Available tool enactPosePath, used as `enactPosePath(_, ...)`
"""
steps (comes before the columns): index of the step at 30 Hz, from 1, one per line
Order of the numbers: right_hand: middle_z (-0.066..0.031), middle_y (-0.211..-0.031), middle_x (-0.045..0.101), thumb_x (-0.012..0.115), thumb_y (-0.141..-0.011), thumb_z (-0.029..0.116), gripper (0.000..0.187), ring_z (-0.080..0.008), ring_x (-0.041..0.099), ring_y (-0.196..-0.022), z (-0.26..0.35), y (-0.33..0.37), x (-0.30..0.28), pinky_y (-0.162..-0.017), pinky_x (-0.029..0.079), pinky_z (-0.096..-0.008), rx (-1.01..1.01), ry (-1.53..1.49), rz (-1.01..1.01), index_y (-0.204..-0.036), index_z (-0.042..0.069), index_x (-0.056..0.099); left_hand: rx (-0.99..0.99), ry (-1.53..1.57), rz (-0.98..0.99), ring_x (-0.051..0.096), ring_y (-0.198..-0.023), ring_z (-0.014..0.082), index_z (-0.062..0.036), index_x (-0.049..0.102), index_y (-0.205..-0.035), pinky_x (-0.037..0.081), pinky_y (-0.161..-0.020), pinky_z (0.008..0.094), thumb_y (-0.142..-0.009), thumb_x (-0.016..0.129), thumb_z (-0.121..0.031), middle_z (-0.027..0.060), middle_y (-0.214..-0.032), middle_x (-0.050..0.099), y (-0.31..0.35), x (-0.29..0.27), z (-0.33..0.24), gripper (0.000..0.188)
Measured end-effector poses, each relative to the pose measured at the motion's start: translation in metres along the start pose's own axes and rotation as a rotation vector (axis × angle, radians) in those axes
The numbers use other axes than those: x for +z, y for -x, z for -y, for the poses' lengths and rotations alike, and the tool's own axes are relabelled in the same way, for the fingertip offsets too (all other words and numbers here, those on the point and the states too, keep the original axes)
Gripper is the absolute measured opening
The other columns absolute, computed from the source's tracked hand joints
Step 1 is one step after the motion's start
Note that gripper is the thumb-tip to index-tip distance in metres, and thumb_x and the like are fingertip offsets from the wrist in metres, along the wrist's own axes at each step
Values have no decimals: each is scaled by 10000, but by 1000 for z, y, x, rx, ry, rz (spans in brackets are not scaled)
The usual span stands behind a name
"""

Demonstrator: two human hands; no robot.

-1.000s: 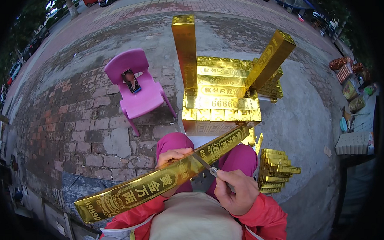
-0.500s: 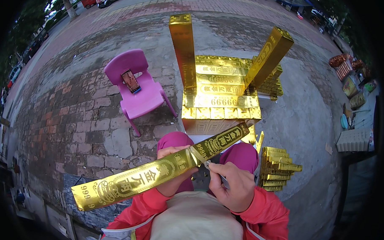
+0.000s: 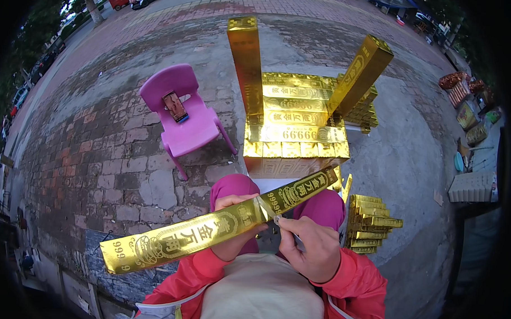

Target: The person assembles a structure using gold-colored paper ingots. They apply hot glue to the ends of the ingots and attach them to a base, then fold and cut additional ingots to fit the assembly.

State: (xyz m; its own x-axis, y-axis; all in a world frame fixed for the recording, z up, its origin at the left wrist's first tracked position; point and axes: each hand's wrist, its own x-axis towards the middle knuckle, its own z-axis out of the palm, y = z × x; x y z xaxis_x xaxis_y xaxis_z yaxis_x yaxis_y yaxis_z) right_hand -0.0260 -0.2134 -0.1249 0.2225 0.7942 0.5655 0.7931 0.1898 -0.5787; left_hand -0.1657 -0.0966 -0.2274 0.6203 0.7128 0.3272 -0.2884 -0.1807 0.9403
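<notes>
Across my lap lies a long gold foil-paper box [image 3: 179,235], printed with dark patterns, slanting up to the right. My left hand [image 3: 235,246] is closed around it from below; its palm and most fingers are hidden. A second, narrower-looking gold box [image 3: 302,190] meets its upper right end. Over the joint runs a shiny see-through strip [image 3: 265,208], which looks like clear tape. My right hand [image 3: 314,246] pinches the strip's lower end between thumb and forefinger, just below the joint.
Ahead stands a stack of gold boxes [image 3: 296,133] with two upright gold columns [image 3: 244,69] [image 3: 359,76]. More gold boxes [image 3: 371,222] are piled at the right on the ground. A pink plastic chair [image 3: 197,132] holds a phone [image 3: 176,106] at the left.
The joined gold boxes have shifted slightly right, and the left end has risen a little. My right hand keeps its pinch on the strip, almost in place.
</notes>
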Motion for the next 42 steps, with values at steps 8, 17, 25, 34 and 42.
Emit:
enactPosePath(8, -93, -737, 612, 680, -785, -42, 225, -240, 619, -561, 5, -3, -11, -487, 488, -334, 94, -92, 105, -995, 13, 622, -5, -150, -4, 582, -1168, 216, -56, 373, -1214, 504, -988, 358, -754, 807, 57, 145, -1254, 565, -7, -12, -9, 642)
enactPosePath(17, -127, -817, 672, 649, -839, -44, 224, -234, 671, -638, 4, -6, -27, -561, 515, -311, 195, -80, 17, -1060, -8, 635, -35, -215, -7, 570, -1124, 180, -48, 446, -1235, 459, -956, 307, -739, 848, -36, 82, -1211, 548, -6, -24, -2, 639)
enactPosePath(25, -82, -913, 702, 548, -969, 60, 226, -99, 610, -769, -76, 26, -58, -697, 484, -240, 604, -285, -410, -1175, -22, 591, -135, 224, 24, 554, -1221, 245, -60, 448, -1221, 454, -1037, 389, -715, 849, -10, 133, -1244, 583, -3, -35, 1, 647)
enactPosePath(34, -74, -979, 718, 556, -963, 122, 247, -60, 553, -758, -282, 130, -54, -628, 461, -215, 1110, -512, -692, -1187, 37, 611, -262, 633, 73, 573, -1213, 278, -49, 447, -1314, 466, -1036, 426, -749, 858, -169, 154, -1281, 578, -7, -43, 8, 709)
enactPosePath(42, -77, -894, 734, 544, -928, 104, 259, -39, 521, -568, -369, 161, 10, -482, 432, -192, 1424, -548, -558, -1136, -20, 638, -294, 711, 123, 530, -1256, 280, -39, 460, -1327, 436, -1069, 431, -746, 843, -104, 172, -1313, 545, -9, -41, 13, 699)
